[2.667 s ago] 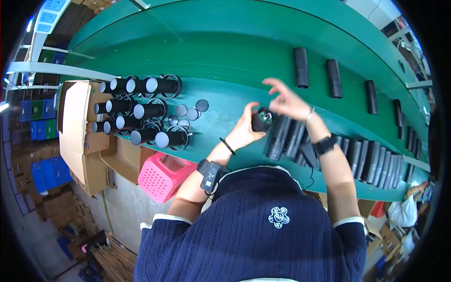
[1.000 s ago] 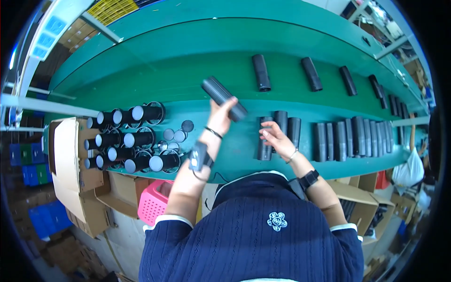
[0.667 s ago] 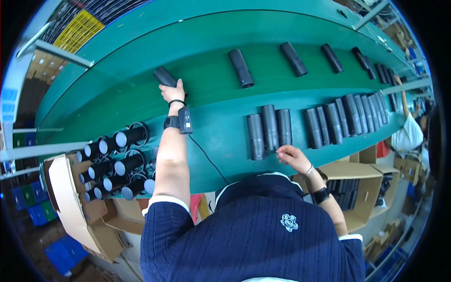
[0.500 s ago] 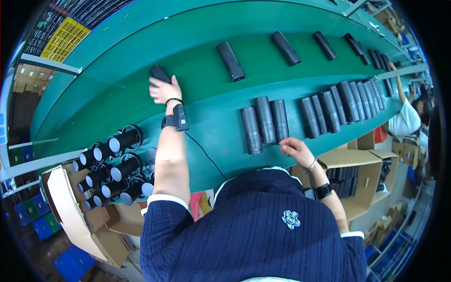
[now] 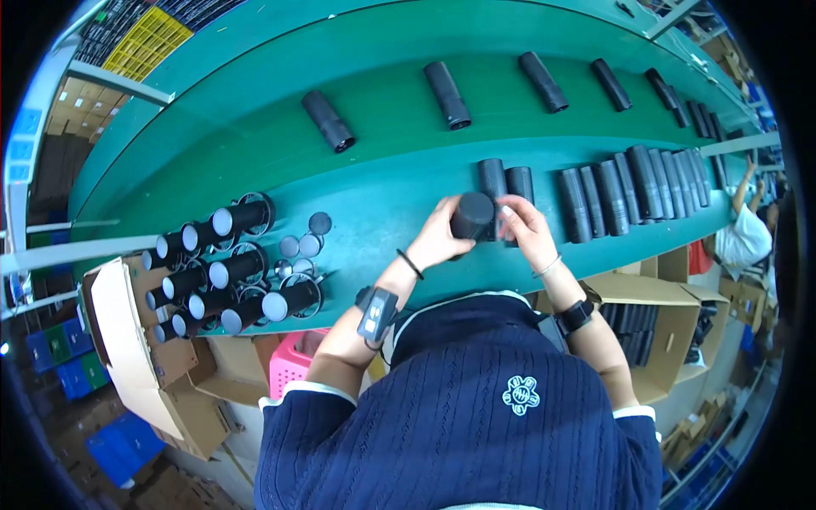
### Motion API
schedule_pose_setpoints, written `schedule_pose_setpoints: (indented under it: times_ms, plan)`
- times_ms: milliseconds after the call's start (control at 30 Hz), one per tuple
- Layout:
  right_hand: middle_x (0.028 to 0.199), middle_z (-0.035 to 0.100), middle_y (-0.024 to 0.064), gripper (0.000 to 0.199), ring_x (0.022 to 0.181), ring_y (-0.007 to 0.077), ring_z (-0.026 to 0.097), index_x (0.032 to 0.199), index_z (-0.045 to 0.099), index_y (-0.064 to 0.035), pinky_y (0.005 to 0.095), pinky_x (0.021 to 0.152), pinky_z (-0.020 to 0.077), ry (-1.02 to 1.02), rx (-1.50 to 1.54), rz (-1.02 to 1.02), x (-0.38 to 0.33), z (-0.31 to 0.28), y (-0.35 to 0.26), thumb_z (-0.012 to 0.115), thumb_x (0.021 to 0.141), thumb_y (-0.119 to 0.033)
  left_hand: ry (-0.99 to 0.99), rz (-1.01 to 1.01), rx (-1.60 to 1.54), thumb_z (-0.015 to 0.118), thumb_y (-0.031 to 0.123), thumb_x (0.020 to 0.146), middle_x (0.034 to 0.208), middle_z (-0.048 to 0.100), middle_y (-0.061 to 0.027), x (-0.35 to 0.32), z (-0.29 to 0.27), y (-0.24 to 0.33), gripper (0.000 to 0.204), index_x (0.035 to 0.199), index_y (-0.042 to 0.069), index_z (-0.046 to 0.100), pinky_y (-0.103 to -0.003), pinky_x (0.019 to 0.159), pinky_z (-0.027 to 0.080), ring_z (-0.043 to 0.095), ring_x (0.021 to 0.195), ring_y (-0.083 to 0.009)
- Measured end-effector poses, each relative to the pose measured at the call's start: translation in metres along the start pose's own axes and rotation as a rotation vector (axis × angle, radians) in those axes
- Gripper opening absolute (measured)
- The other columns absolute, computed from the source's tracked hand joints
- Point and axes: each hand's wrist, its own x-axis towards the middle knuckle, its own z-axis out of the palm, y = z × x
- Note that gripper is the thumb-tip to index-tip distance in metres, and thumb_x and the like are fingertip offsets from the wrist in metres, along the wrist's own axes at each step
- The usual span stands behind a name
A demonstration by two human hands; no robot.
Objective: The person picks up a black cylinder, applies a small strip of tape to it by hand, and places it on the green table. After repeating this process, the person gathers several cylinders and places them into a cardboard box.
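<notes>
- Left hand [image 5: 438, 242] and right hand [image 5: 525, 231] both clasp one matte black cylinder [image 5: 472, 215], end-on, above the green tabletop [image 5: 382, 178].
- Just behind it: a row of identical black tubes [image 5: 595, 200].
- Far left: an open brown cardboard box [image 5: 127, 340].

The black tube [image 5: 472, 216] held between the left hand [image 5: 439, 242] and the right hand [image 5: 524, 234] has a matt, smooth surface that looks like plastic or coated card (which of the two cannot be told). The tubes lying on the conveyor belt [image 5: 255, 144] share this matt black finish. The belt itself is smooth green material with a faint sheen. The stacked tubes [image 5: 223, 276] at the left carry pale grey end caps, smooth and slightly glossy. The cardboard box [image 5: 127, 340] is plain brown and matt. The pink basket [image 5: 291, 364] is moulded plastic. The navy jumper [image 5: 476, 416] is ribbed knitted cloth.
</notes>
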Motion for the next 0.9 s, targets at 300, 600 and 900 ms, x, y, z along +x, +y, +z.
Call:
schedule_pose_setpoints:
  times_ms: [300, 600, 900]
  plan:
    - [0.107, 0.045, 0.0032, 0.050, 0.090, 0.0117, 0.050, 0.126, 0.062, -0.0125, 0.0229, 0.079, 0.0476, -0.408, -0.191, -0.348, 0.016, 0.038, 0.011, 0.077, 0.079, -0.021, 0.100, 0.123, 0.091, 0.072, 0.002, 0.064, 0.122, 0.053, -0.0150, -0.051, -0.004, -0.006, 0.066, 0.125, 0.006, 0.047, -0.041, 0.100, 0.042, 0.052, 0.115, -0.0341]
    - [0.100, 0.049, 0.0034, 0.036, 0.074, 0.0119, 0.061, 0.128, 0.059, -0.0103, 0.0231, 0.063, 0.0524, -0.388, -0.083, -0.089, 0.037, 0.049, -0.014, 0.052, 0.099, -0.029, 0.143, -0.082, -0.162, 0.078, 0.010, 0.064, 0.128, 0.048, -0.0186, -0.050, -0.004, -0.051, 0.083, 0.136, 0.004, 0.038, -0.041, 0.105, 0.038, 0.047, 0.123, -0.0322]
    - [0.094, 0.059, 0.0018, 0.033, 0.076, 0.0097, 0.059, 0.128, 0.056, -0.0070, 0.0211, 0.064, 0.0453, -0.080, 0.067, 0.040, 0.023, -0.020, -0.016, 0.049, 0.099, -0.022, 0.880, -0.271, -0.331, 0.081, 0.009, 0.065, 0.109, 0.053, -0.0156, 0.023, -0.198, -0.068, 0.097, 0.137, 0.001, 0.016, -0.041, 0.083, 0.050, 0.057, 0.095, -0.0252]
